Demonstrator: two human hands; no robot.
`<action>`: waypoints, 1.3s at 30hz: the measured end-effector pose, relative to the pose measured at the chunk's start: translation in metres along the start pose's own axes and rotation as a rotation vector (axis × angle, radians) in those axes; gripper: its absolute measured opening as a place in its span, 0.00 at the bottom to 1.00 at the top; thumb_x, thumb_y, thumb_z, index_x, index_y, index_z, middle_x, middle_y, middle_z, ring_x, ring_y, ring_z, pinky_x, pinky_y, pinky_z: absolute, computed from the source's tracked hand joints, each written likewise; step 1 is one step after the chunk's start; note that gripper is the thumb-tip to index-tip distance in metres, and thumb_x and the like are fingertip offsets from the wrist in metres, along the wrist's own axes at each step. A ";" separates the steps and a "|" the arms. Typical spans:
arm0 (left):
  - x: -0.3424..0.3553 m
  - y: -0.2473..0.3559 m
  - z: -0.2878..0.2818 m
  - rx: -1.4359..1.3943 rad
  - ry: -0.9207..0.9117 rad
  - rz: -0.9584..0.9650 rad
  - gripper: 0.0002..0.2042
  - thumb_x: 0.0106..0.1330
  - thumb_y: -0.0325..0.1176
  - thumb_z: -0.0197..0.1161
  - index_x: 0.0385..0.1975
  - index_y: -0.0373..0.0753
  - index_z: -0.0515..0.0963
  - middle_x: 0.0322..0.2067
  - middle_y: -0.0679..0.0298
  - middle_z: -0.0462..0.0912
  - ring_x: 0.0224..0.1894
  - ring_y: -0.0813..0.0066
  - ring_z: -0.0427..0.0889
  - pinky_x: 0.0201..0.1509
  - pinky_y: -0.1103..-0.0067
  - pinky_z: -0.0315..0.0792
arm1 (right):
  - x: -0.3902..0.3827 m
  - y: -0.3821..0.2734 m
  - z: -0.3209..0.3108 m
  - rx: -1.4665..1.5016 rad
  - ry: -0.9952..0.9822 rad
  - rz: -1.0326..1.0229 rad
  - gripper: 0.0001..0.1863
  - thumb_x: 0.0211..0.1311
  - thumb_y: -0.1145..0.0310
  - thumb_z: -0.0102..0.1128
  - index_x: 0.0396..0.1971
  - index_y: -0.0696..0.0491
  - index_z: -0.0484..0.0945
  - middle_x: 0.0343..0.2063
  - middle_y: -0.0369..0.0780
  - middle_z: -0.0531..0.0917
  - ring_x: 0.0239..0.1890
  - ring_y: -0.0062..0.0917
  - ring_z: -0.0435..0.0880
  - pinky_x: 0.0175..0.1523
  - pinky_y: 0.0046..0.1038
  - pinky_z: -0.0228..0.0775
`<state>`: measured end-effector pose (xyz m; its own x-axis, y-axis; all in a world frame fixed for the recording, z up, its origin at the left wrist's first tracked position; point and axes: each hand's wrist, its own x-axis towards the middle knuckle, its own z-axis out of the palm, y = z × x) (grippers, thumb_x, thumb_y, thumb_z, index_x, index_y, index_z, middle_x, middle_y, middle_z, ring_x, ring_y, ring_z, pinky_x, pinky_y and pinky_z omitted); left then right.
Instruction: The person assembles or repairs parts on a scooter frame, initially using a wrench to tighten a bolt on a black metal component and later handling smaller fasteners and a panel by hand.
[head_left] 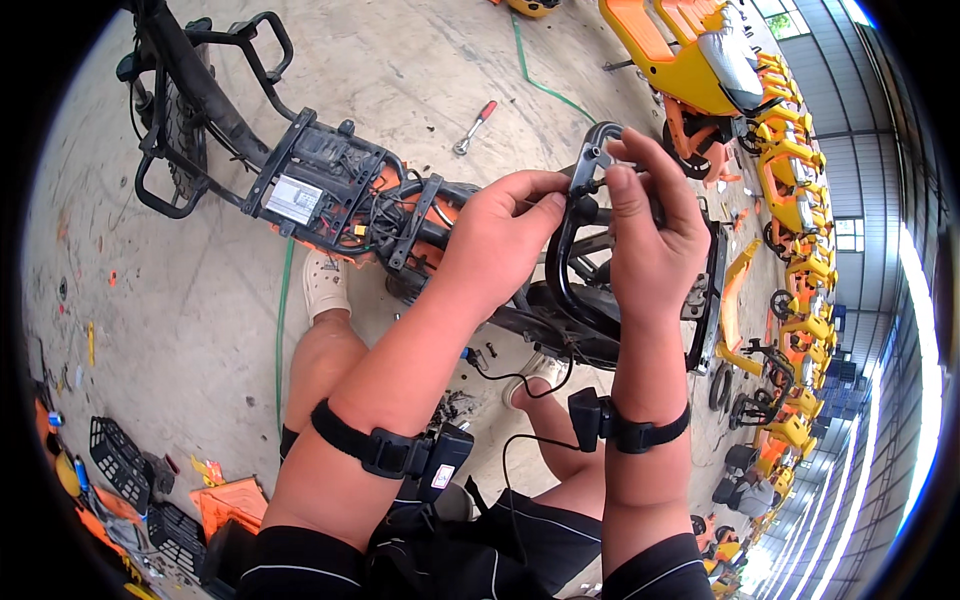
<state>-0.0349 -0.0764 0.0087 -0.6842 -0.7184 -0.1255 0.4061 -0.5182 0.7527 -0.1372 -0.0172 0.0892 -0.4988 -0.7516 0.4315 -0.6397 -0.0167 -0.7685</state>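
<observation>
Bar point(558, 262), edge in left hand point(505, 235), grip of right hand point(655, 240) unclear, wrench point(475, 127) well apart

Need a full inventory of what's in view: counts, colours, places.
Bent tubular bar: one, black, at both hands
Stripped bike: one, black with orange parts, across the centre
Ratchet wrench: one, red handle, floor beyond the bike
Hose or cable: two stretches, green, floor
Scooters: many, yellow and orange, right side
Slatted panels: two, black, lower left
Flat panel: one, orange, lower left
Shoes: two, off-white, on the feet
Forearm straps: two, black, one per forearm
Left hand: one, bare, pinching the bar
Right hand: one, bare, beside the bar's upper end
</observation>
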 end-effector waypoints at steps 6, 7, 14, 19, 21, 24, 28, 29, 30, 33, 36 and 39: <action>-0.001 0.004 0.001 0.040 0.009 -0.011 0.14 0.73 0.27 0.57 0.55 0.30 0.76 0.42 0.64 0.83 0.42 0.83 0.80 0.47 0.84 0.75 | 0.003 0.011 -0.005 -0.045 -0.028 -0.194 0.16 0.61 0.80 0.66 0.49 0.57 0.82 0.41 0.37 0.85 0.40 0.14 0.81 0.45 0.19 0.73; -0.002 0.005 0.002 0.032 0.020 -0.021 0.14 0.73 0.27 0.57 0.54 0.30 0.76 0.41 0.64 0.83 0.42 0.83 0.80 0.47 0.84 0.75 | 0.002 0.008 -0.005 -0.002 -0.015 -0.140 0.16 0.62 0.80 0.65 0.50 0.58 0.81 0.41 0.37 0.85 0.40 0.15 0.81 0.46 0.19 0.73; -0.003 0.007 0.002 0.014 0.010 -0.004 0.12 0.73 0.29 0.57 0.51 0.31 0.77 0.39 0.66 0.82 0.40 0.85 0.79 0.44 0.85 0.74 | -0.001 0.002 -0.003 0.037 -0.053 -0.102 0.13 0.62 0.82 0.64 0.46 0.56 0.82 0.41 0.36 0.84 0.33 0.12 0.75 0.41 0.17 0.70; -0.002 0.007 0.000 0.022 -0.005 -0.017 0.12 0.72 0.29 0.57 0.50 0.31 0.77 0.39 0.66 0.83 0.39 0.86 0.78 0.44 0.85 0.73 | 0.002 0.010 -0.005 -0.014 0.006 -0.172 0.15 0.59 0.82 0.67 0.47 0.57 0.81 0.40 0.36 0.84 0.32 0.12 0.75 0.40 0.17 0.70; -0.002 0.007 0.001 -0.006 0.004 -0.034 0.12 0.72 0.29 0.58 0.50 0.31 0.77 0.38 0.66 0.82 0.38 0.86 0.77 0.44 0.85 0.73 | -0.002 0.003 -0.004 0.099 0.051 -0.046 0.16 0.60 0.81 0.66 0.49 0.57 0.80 0.39 0.37 0.85 0.34 0.12 0.77 0.41 0.17 0.71; -0.002 0.009 0.001 -0.019 0.007 -0.030 0.11 0.72 0.29 0.58 0.50 0.31 0.78 0.37 0.67 0.82 0.37 0.87 0.77 0.43 0.86 0.72 | -0.001 -0.002 -0.002 0.167 0.019 0.018 0.18 0.60 0.81 0.67 0.51 0.58 0.79 0.37 0.36 0.85 0.35 0.13 0.79 0.42 0.17 0.72; -0.002 0.011 0.002 0.011 0.015 -0.034 0.11 0.72 0.29 0.58 0.49 0.31 0.78 0.36 0.69 0.82 0.35 0.87 0.75 0.42 0.87 0.70 | 0.003 0.005 -0.005 -0.096 -0.009 -0.167 0.18 0.57 0.80 0.69 0.48 0.57 0.82 0.35 0.36 0.85 0.34 0.14 0.79 0.41 0.17 0.71; -0.002 0.011 0.003 0.008 0.018 -0.037 0.11 0.72 0.29 0.58 0.48 0.31 0.79 0.35 0.69 0.81 0.35 0.87 0.75 0.41 0.87 0.70 | 0.002 0.008 -0.006 -0.079 -0.001 -0.151 0.17 0.56 0.81 0.70 0.47 0.56 0.83 0.35 0.36 0.84 0.34 0.14 0.79 0.41 0.17 0.71; -0.002 0.011 0.003 0.008 0.025 -0.037 0.11 0.72 0.29 0.58 0.48 0.31 0.79 0.35 0.69 0.81 0.35 0.87 0.74 0.41 0.87 0.70 | 0.002 0.011 -0.006 -0.056 0.006 -0.136 0.17 0.55 0.81 0.71 0.47 0.56 0.83 0.34 0.36 0.84 0.34 0.14 0.79 0.40 0.17 0.71; -0.002 0.010 0.002 0.009 0.022 -0.041 0.11 0.72 0.30 0.58 0.48 0.31 0.79 0.34 0.70 0.81 0.35 0.87 0.74 0.41 0.86 0.70 | 0.003 0.014 -0.009 -0.033 0.005 -0.158 0.17 0.55 0.81 0.71 0.47 0.57 0.83 0.35 0.36 0.85 0.34 0.14 0.79 0.41 0.17 0.72; -0.002 0.009 0.000 0.023 0.024 -0.034 0.11 0.72 0.29 0.57 0.47 0.30 0.80 0.35 0.67 0.83 0.36 0.86 0.76 0.41 0.86 0.71 | 0.000 0.009 -0.006 0.023 0.027 -0.140 0.18 0.57 0.82 0.69 0.48 0.59 0.82 0.36 0.37 0.86 0.36 0.15 0.81 0.42 0.18 0.74; -0.004 0.013 -0.001 0.053 0.043 -0.064 0.12 0.71 0.30 0.58 0.48 0.30 0.80 0.36 0.68 0.83 0.36 0.86 0.76 0.43 0.85 0.71 | 0.000 0.004 -0.005 0.083 0.019 -0.082 0.18 0.59 0.82 0.67 0.50 0.61 0.80 0.38 0.38 0.86 0.39 0.16 0.82 0.45 0.18 0.75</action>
<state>-0.0262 -0.0804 0.0180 -0.6806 -0.7046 -0.2007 0.3290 -0.5388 0.7755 -0.1426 -0.0135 0.0888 -0.4582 -0.7327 0.5031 -0.6289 -0.1327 -0.7661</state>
